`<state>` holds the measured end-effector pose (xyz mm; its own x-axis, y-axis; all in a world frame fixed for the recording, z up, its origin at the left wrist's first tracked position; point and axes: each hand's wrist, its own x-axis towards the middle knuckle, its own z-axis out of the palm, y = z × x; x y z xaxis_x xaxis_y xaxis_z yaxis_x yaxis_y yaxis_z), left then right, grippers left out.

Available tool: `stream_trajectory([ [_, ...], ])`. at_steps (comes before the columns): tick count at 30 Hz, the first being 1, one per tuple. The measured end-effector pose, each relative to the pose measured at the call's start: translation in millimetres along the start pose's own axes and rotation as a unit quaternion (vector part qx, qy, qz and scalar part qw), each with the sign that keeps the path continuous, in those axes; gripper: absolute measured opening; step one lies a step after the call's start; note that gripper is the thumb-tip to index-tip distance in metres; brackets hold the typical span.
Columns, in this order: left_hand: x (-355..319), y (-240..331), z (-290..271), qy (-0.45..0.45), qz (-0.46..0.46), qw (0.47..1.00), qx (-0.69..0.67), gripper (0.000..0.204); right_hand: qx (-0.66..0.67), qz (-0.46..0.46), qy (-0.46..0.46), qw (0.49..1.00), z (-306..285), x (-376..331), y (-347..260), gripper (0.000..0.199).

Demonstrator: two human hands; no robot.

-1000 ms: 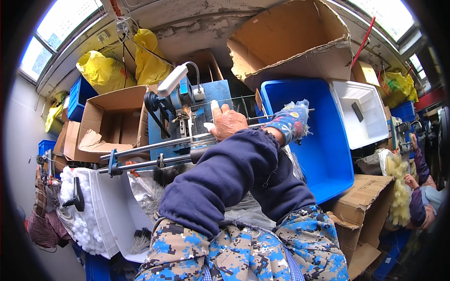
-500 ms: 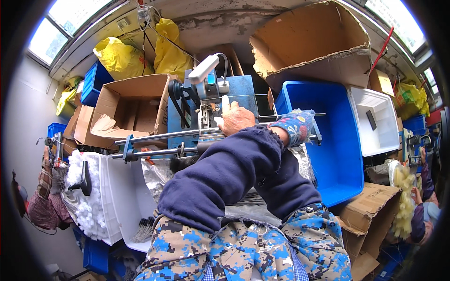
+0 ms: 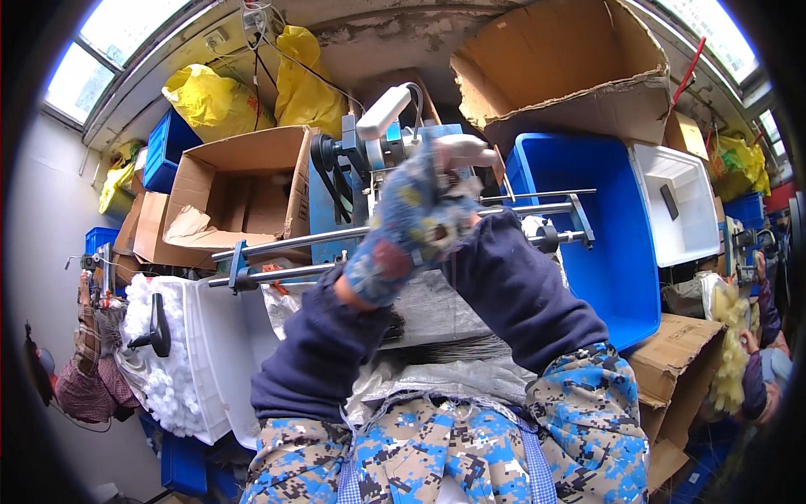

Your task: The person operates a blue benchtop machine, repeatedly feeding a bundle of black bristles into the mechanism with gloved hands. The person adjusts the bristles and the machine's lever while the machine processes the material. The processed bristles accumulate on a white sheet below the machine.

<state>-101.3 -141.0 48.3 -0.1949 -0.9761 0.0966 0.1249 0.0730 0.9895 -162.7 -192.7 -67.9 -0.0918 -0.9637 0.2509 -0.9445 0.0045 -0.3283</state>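
Observation:
My left hand (image 3: pixel 401 231), in a blue flowered glove, is raised in front of the blue bench machine (image 3: pixel 351 151) and smeared by motion. Behind and above it is my right hand (image 3: pixel 466 155), also blurred and partly covered by the glove. Whether the hands touch each other, or hold anything, I cannot make out. The machine has a black belt wheel, a white box on top and two metal rails (image 3: pixel 290 244) running across its front. Below the hands a silvery sheet (image 3: pixel 437 307) slopes toward my lap, with thin dark bristles (image 3: pixel 462 349) lying across it.
A deep blue bin (image 3: pixel 617 252) stands right, beside a white tub (image 3: pixel 693 231) and cardboard box (image 3: pixel 672 357). At left are an open carton (image 3: pixel 239 172), a white tub (image 3: pixel 239 336) and white tufts (image 3: pixel 164 370). Co-workers sit at both sides.
My arms have uncrossed. My gloved left hand has swung from the right end of the rails to the middle, and my right hand has left the machine's centre, moving up and right.

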Motion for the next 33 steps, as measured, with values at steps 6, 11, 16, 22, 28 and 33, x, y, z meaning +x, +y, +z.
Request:
stream_trajectory([
  [6,-134.9,-13.2,-136.4,0.153,0.048,0.959,-0.232,0.036,-0.050,-0.286,-0.051,0.956,-60.8,23.2,55.3,0.036],
  [11,-159.5,-20.3,-105.3,0.250,-0.012,0.961,-0.116,0.023,-0.167,-0.272,-0.160,0.934,-56.5,48.4,51.8,0.017],
  [16,-184.6,-12.1,-133.2,0.218,0.053,0.966,-0.128,0.022,-0.101,-0.335,-0.180,0.919,-115.4,16.8,49.7,0.008],
  [22,-180.4,-10.4,-148.8,0.165,0.093,0.969,-0.157,0.024,-0.023,-0.321,-0.142,0.936,-125.8,-22.6,110.1,0.012],
  [28,-181.7,-0.5,-133.0,0.175,0.102,0.975,-0.097,0.021,0.186,-0.284,-0.193,0.921,-179.5,-8.0,125.5,0.012],
  [33,-182.6,12.9,-134.2,0.220,0.121,0.962,-0.105,0.019,0.146,-0.299,-0.370,0.867,-191.9,-55.2,131.3,0.026],
])
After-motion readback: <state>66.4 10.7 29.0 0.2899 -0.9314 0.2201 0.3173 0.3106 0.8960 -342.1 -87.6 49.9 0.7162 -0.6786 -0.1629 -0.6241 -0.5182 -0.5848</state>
